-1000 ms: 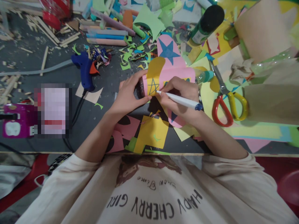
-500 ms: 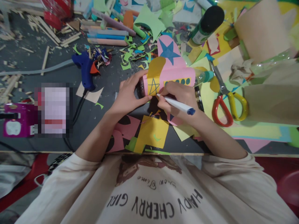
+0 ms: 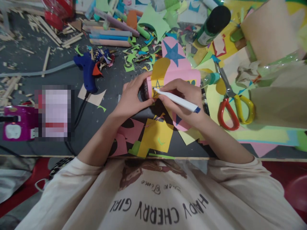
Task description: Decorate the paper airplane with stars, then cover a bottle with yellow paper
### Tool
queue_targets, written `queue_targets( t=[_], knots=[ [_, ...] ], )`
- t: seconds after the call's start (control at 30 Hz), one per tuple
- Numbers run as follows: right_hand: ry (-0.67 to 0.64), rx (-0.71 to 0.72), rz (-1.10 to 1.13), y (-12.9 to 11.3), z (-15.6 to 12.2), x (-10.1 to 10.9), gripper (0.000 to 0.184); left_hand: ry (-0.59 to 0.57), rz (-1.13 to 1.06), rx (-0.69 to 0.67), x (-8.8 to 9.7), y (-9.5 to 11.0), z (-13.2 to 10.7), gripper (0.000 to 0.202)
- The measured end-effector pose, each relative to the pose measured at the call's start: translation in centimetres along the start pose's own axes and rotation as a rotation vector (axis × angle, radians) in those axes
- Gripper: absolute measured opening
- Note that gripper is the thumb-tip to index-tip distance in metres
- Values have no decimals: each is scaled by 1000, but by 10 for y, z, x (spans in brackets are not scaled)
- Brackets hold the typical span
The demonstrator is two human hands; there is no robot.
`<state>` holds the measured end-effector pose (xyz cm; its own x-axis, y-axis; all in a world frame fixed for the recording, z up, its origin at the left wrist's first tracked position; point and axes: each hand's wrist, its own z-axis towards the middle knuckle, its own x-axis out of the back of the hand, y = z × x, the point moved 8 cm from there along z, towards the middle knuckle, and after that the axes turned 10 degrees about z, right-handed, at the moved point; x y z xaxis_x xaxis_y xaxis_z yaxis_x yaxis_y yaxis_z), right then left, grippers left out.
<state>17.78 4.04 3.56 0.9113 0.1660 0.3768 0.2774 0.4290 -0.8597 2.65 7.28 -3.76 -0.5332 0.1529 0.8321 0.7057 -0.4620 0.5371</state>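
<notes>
With the left hand (image 3: 132, 96) half-curled around the pink-wrapped bottle (image 3: 177, 74) and the right hand (image 3: 185, 95) pinching the white pen (image 3: 178, 99), brace firmly and ink the star (image 3: 157, 83) lightly

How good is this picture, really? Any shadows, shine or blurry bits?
Head view: the light looks rather dim, but the white pen reads clearly. Head view: shadow darkens part of the yellow paper; small highlights shine on the scissors. Head view: a pixelated block hides something at left, and the red object at top left looks soft.
</notes>
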Motion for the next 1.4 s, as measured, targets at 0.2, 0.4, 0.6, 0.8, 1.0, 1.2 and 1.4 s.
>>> queue_targets(
  t=[0.2, 0.4, 0.6, 0.8, 1.0, 1.2, 1.4],
  knots=[
    [-6, -10, 5, 7, -1, -3, 7, 2, 6, 4, -1, -1, 0, 74],
    [-13, 10, -70, 4, 0, -1, 4, 7, -7, 10, 1, 0, -1, 74],
    [-44, 17, -100, 1, 1, -2, 12, -14, 7, 8, 2, 1, 0, 76],
    [-37, 88, -205, 1, -1, -2, 16, -18, -9, -2, 1, 0, 0, 80],
    [-67, 142, -251, -3, -2, -5, 20, -38, 5, -8, 0, -1, 0, 82],
    [-71, 81, -193, 1, 0, -3, 21, -34, -23, 10, 2, 2, 0, 81],
    [90, -115, 66, 10, 2, 17, 29, -10, -25, 34, 5, 2, 0, 79]
  ],
)
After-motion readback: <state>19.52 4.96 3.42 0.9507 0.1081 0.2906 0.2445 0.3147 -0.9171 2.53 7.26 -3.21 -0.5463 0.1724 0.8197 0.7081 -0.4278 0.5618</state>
